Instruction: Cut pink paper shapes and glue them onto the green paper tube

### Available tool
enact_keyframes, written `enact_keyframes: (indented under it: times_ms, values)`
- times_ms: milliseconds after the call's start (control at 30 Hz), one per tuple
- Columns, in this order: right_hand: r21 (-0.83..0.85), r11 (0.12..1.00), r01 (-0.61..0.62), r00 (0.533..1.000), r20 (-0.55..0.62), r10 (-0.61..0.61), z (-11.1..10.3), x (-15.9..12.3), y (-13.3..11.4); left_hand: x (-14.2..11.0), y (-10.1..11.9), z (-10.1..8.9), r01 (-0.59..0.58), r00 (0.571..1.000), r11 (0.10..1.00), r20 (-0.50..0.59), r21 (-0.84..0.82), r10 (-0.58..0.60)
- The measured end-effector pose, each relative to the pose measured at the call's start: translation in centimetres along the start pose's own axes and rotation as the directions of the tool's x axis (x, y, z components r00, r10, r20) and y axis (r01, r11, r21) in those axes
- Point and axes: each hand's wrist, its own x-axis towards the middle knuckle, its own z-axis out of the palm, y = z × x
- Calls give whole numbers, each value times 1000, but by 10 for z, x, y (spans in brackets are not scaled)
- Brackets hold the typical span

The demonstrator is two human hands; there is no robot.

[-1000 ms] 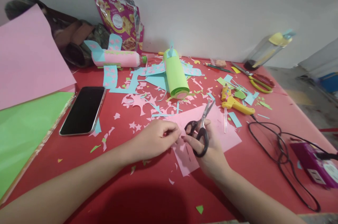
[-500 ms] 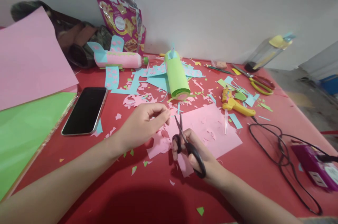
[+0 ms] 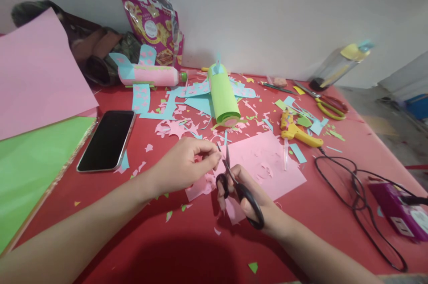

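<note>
While the pink bottle (image 3: 157,76), left of the pink sheet (image 3: 286,174), looks finished, the left hand (image 3: 185,163), at the sheet's left edge, pinches what seems a pink scrap (image 3: 220,154); scissors (image 3: 250,198), blades parted beside it, fill the right hand (image 3: 261,197) over the sheet: snipping looks unfinished!

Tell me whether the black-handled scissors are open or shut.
Open: the scissors in the right hand have their blade tips spread apart.
</note>
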Motion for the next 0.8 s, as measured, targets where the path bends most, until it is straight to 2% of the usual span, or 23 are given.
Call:
enact_keyframes:
  times_ms: [300,533,800]
  values:
    - [18,1000,10,1000,21,-10,-1,0,1,2,2,-4,-33,999,998,16,58,33]
    - [10,1000,4,1000,30,-4,2,2,-2,0,1,-8,-3,996,992,85,125,-8]
    - [48,999,5,999,38,-7,2,2,-2,1,0,-11,-1,995,991,94,133,-12]
